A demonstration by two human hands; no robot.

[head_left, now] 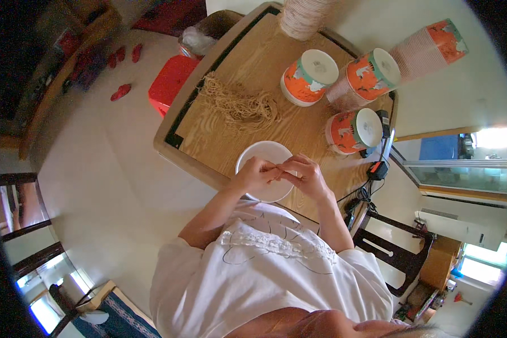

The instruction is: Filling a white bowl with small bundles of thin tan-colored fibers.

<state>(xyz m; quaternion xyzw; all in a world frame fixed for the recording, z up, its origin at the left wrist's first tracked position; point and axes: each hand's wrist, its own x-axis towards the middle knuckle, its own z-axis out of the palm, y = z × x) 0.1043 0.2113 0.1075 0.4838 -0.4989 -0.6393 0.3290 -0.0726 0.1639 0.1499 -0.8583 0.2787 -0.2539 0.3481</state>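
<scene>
My left hand [254, 174] and my right hand [306, 174] meet at the fingertips above a round white tub [265, 149] at the near edge of the table. Both hands are closed in a pinch, thumbs against fingers. What lies between the fingertips, if anything, is too small to make out. The tub's pale inside shows around my hands, and they cover part of its rim. Just beyond it on the table lies a loose, tangled heap of tan string [243, 108].
Orange-and-green paper tubs stand upside down at the right: one alone [310, 78], one stack [369, 76], another nearer [352, 132]. A long stack of nested tubs [428, 50] is farther back. Cables with a black adapter [377, 170] lie at the table's right edge. A red stool [172, 83] stands at the left.
</scene>
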